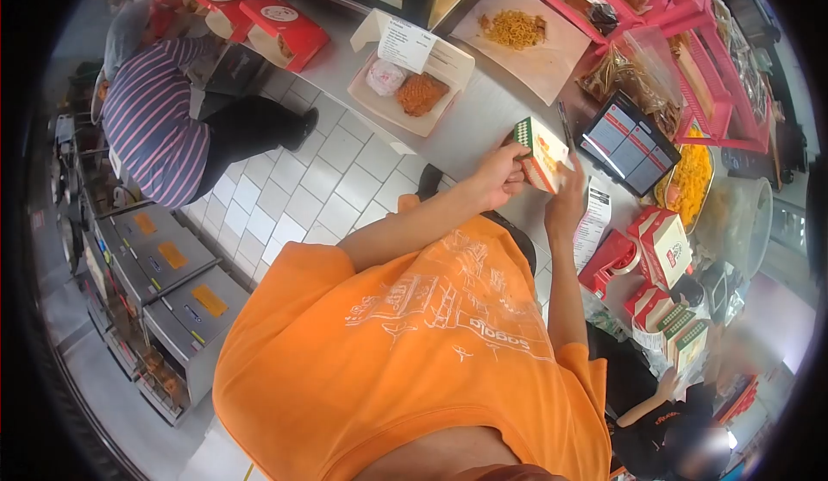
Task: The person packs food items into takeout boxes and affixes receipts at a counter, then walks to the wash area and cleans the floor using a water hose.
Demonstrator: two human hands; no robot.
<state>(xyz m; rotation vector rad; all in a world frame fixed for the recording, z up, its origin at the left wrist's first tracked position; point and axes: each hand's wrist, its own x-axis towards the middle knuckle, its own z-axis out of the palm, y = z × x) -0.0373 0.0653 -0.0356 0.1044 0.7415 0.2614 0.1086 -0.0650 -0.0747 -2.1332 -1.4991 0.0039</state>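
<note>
Between my two hands is a small red, white and green printed box [545, 155], held over the steel counter. My left hand [500, 176] grips its left end, fingers wrapped round the green checkered edge. At the box's right side my right hand [566, 189] has its fingers against it. Just right of the box lie a black pen [565, 122] and a tablet [630, 143] with a lit screen. A printed receipt [592, 220] rests on the counter beside my right wrist. Further up, an open carton [379, 106] holds a wrapped ball and a fried piece.
Noodles [513, 29] sit on paper at the top. Pink baskets [726, 93] stand at the upper right, above red boxes [662, 246] and a tape dispenser [611, 263]. A striped-shirt person [159, 119] bends at the left; another person's hand [669, 383] is at the lower right.
</note>
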